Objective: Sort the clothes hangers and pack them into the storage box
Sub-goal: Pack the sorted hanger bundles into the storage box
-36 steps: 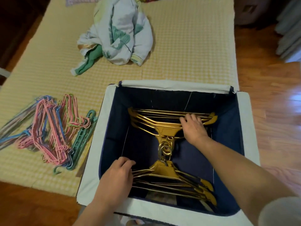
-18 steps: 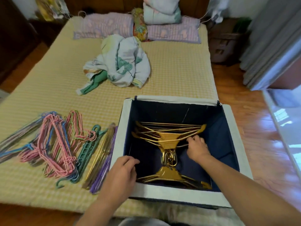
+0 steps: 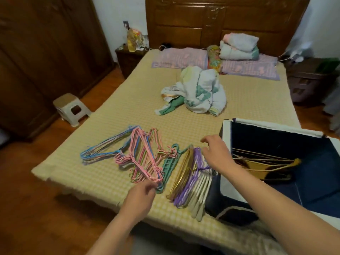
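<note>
- The left hand reaches over the near edge of the bed, its fingers loosely curled right at the lower tip of the pink wire hangers; whether they pinch a hanger or only touch it I cannot tell.
- The right hand hovers above the purple hangers, fingers relaxed and spread, grasping nothing.
- Just right of the purple ones lies a fan of white hangers, its edge against the storage box.
- A few gold hangers on the bed lie just left of the purple stack, beside a green plastic hanger.
- Further left, the blue wire hangers spread out next to the pink bundle.
- The storage box, dark blue inside with a white rim, stands on the bed's near right corner; a stack of gold hangers in the box lies on its bottom.
- Mid-bed sits a crumpled quilt, white with green patches.
- At the head of the bed lie purple pillows, with folded bedding stacked on the right one.
- On the floor to the left stands a small white stool, beside a dark wardrobe.
- A wooden headboard closes the far end.
</note>
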{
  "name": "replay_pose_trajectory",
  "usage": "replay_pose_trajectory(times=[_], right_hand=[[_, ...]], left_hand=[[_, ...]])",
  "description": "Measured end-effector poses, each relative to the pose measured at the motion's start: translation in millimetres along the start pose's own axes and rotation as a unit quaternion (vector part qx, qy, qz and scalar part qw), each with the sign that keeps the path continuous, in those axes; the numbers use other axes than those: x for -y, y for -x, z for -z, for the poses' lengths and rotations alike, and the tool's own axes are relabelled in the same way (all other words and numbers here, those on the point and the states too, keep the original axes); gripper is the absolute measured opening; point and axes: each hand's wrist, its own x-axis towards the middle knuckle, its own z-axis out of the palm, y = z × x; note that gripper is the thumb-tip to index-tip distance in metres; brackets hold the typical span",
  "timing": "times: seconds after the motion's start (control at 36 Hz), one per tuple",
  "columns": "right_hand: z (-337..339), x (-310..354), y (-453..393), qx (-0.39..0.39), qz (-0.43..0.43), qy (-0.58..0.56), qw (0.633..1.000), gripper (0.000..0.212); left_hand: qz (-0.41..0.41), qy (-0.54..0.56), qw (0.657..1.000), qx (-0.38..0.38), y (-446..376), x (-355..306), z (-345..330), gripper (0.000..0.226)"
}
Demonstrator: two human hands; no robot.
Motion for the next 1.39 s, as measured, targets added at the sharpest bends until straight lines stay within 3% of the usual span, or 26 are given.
replay_pose_trajectory(times=[0.25, 0.44, 0.61, 0.75, 1.0, 1.14, 1.25, 1.39], right_hand=[[-93, 78, -25, 0.144, 0.013, 0.032, 0.989, 0.024], [-137, 78, -52, 0.238, -0.018, 0.051, 0.970, 0.011], [-192, 104, -81, 0.341, -0.024, 0.058, 0.938, 0.014], [-255, 122, -100, 0.394, -0.046, 0.078, 0.915, 0.027], [-402, 159, -198, 0.315, -0.117, 0.083, 0.938, 0.026], [-464, 146, -214, 0.345, -0.199, 0.098, 0.912, 0.026], [-486, 140, -217, 0.366, -0.197, 0.133, 0.900, 0.027], [-474, 146, -216, 0.338, -0.161, 0.151, 0.915, 0.027]], left_hand=[[0.142, 0.109, 0.984, -0.005, 7, 63, 38, 0.014], [0.291, 0.313, 0.904, 0.011, 3, 102, 64, 0.019], [0.372, 0.349, 0.859, -0.050, -9, 132, 102, 0.013], [0.414, 0.353, 0.838, -0.031, -48, 152, 122, 0.019], [0.417, 0.288, 0.860, 0.059, -174, 251, 150, 0.024], [0.397, 0.240, 0.883, 0.071, -209, 301, 171, 0.020], [0.396, 0.266, 0.874, 0.087, -224, 325, 194, 0.020], [0.419, 0.278, 0.859, 0.102, -232, 352, 204, 0.023]])
